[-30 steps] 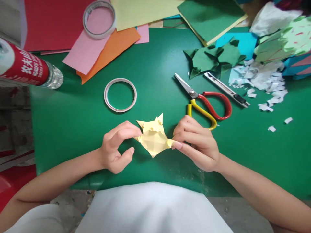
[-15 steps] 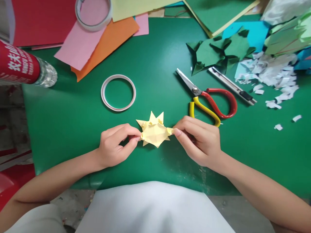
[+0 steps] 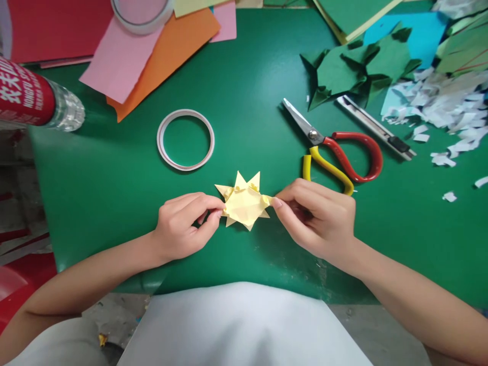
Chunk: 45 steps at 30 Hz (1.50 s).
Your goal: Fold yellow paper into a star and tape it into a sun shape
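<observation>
A pale yellow folded paper star [image 3: 246, 206] with several pointed tips is held low over the green table. My left hand [image 3: 188, 221] pinches its left edge between thumb and fingers. On the opposite side, my right hand [image 3: 318, 218] grips one of its right points between thumb and forefinger. Small curled folds show along the star's upper edge and by the right fingertips. Scissors [image 3: 314, 137] with one red and one yellow handle lie just beyond my right hand. A roll of tape [image 3: 185, 140] rests flat beyond my left hand.
A utility knife [image 3: 375, 127] and dark green folded paper shapes [image 3: 358, 68] lie at upper right, near white paper scraps [image 3: 453, 109]. A red-labelled bottle [image 3: 34, 96] lies at left. Pink paper [image 3: 122, 61], orange paper [image 3: 168, 58] and another tape roll [image 3: 143, 25] sit at the back left.
The view has shifted slightly, so the table items appear a little higher and more spread out. Both hands keep hold of the star; my left fingers sit a little further onto its edge.
</observation>
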Each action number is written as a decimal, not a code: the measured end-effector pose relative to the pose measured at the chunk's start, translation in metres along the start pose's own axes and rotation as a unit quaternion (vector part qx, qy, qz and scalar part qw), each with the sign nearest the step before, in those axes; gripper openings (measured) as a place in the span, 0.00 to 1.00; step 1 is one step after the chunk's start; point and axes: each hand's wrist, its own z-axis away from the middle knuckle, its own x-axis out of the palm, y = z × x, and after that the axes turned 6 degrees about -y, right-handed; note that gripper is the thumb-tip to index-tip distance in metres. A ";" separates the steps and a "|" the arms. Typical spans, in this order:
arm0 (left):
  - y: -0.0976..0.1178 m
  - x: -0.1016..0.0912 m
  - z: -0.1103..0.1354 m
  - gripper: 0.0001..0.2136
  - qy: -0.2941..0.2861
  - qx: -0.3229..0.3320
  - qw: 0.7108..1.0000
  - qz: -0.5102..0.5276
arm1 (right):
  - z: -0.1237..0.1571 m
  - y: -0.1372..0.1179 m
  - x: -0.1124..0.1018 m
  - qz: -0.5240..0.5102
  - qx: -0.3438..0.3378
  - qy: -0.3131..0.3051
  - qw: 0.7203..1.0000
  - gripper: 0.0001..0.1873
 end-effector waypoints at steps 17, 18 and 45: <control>0.001 0.002 -0.001 0.06 -0.008 0.017 0.997 -0.081 | -0.001 0.001 0.004 0.073 -0.006 0.007 0.997 0.11; 0.001 0.003 -0.001 0.06 -0.008 0.022 0.996 -0.084 | -0.001 0.001 0.005 0.078 -0.007 0.006 0.997 0.11; -0.002 0.003 0.000 0.11 -0.052 0.142 0.953 -0.262 | 0.002 -0.002 0.012 0.227 -0.003 0.011 0.974 0.10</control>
